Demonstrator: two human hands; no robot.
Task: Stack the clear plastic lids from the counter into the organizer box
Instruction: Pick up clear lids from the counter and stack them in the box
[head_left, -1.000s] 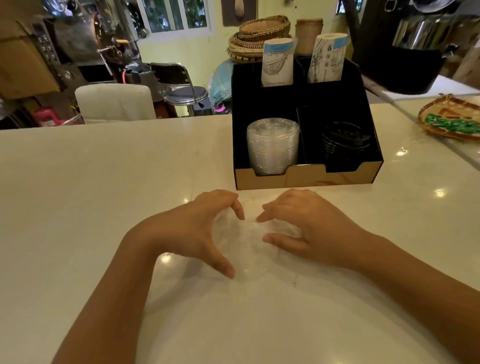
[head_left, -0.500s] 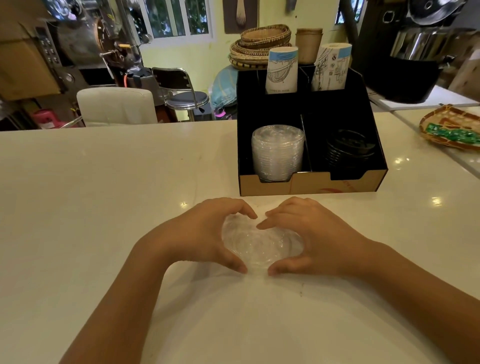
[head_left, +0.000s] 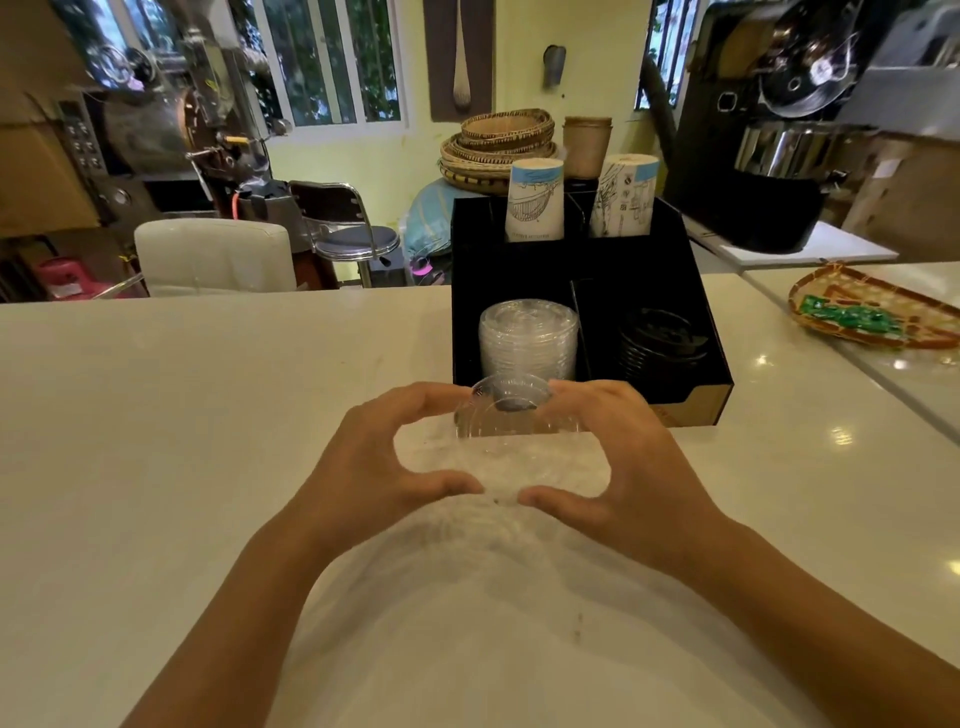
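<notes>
Clear plastic lids (head_left: 511, 441), a small blurred bunch, sit between both hands over the pale counter (head_left: 208, 415), just in front of the organizer box (head_left: 691, 410). Left hand (head_left: 374, 467) and right hand (head_left: 628, 462) curl around the bunch, fingers on its far edge and thumbs nearly meeting at the near edge. Behind them, the box's front left compartment holds a tall stack of clear lids (head_left: 529, 338); black lids (head_left: 662, 343) fill the front right one. Two paper cup stacks (head_left: 535, 200) stand in the rear compartments.
</notes>
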